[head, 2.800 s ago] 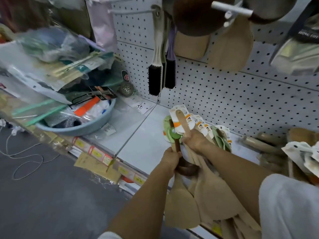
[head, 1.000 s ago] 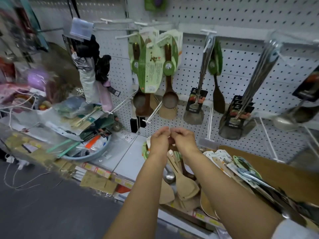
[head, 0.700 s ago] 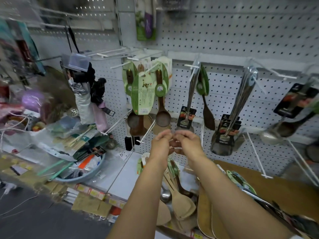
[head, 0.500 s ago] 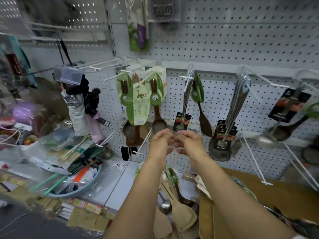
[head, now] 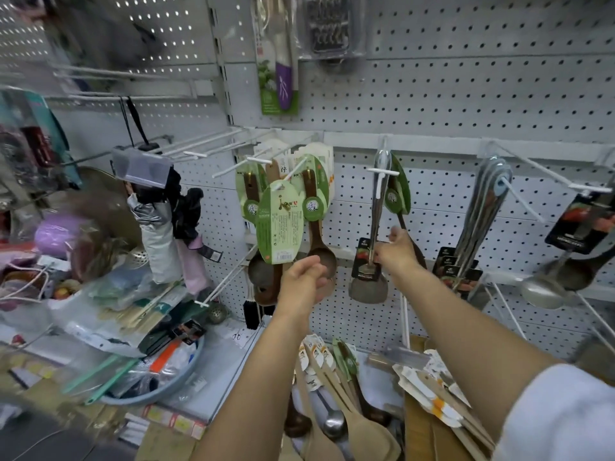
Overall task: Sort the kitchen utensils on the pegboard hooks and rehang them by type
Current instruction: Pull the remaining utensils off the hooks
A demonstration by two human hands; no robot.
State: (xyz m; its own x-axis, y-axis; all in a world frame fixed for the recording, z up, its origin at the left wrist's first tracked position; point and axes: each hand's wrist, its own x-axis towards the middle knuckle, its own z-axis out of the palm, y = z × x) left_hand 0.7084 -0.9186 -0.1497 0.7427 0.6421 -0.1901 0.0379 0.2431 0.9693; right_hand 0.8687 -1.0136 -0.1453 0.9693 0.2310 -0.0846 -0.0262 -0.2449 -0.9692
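Right hand (head: 394, 251) pinches the long steel spatula (head: 372, 261) mid-handle; left hand (head: 304, 281) loosely curled, holding nothing. We judge the spatula stiff, slick: grip near the card

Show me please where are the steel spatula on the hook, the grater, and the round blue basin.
steel spatula (head: 368, 289), head view, on its flat blade below the label card.
grater (head: 327, 24), head view, on its metal face, inside the packaging.
round blue basin (head: 156, 395), head view, on its front rim.
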